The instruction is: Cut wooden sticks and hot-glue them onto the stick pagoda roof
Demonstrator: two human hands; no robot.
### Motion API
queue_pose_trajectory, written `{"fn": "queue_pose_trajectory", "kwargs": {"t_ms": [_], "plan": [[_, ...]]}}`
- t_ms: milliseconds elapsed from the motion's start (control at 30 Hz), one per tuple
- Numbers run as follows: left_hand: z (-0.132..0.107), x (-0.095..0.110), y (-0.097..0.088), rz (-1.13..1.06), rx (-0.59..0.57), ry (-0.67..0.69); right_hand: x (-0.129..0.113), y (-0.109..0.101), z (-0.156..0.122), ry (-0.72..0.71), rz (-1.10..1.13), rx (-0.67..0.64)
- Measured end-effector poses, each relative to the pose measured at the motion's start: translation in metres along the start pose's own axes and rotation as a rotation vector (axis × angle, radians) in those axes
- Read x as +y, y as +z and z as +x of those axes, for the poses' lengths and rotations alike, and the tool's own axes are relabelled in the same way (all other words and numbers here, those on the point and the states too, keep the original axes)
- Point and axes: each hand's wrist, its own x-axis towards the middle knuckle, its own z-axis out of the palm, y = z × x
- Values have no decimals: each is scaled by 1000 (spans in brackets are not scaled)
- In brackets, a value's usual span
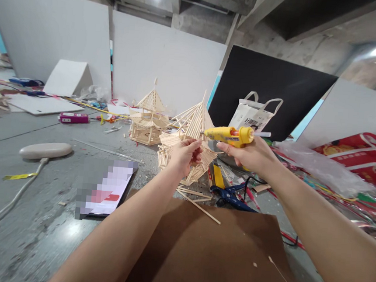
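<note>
A yellow hot glue gun [231, 136] is gripped in my right hand [251, 155], its nozzle pointing left and a clear glue stick jutting from the back. Close under the nozzle is my left hand [188, 154], fingers pinched together; whatever they hold is too small to make out. Just behind both hands stands a pavilion model of thin wooden sticks [195, 117] with a pointed roof, partly covered by them. A second, finished-looking stick pavilion [149, 120] stands to its left. Loose wooden sticks [198, 203] lie in front of the nearer model.
A brown board [207, 252] lies in front of me. Left of it are a phone [113, 191] and a white corded device [45, 150]. Dark blue-handled pliers [236, 195] lie right of centre. Farther off are a purple box [73, 118], a white bag [251, 113] and red packaging [361, 156].
</note>
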Motion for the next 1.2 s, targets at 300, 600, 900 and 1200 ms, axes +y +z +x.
{"fn": "queue_pose_trajectory", "kwargs": {"t_ms": [300,600,900,1200], "plan": [[-2,2,0,12,1,-8,-7,-5,-2,25,17,10],[-3,8,-4,159,-117,-216,8,-5,-9,222,112,20],[-13,24,1,765,-210,-226,66,16,-59,187,213,201],[-16,38,8,1335,-171,-169,108,76,-112,60,-219,180]]}}
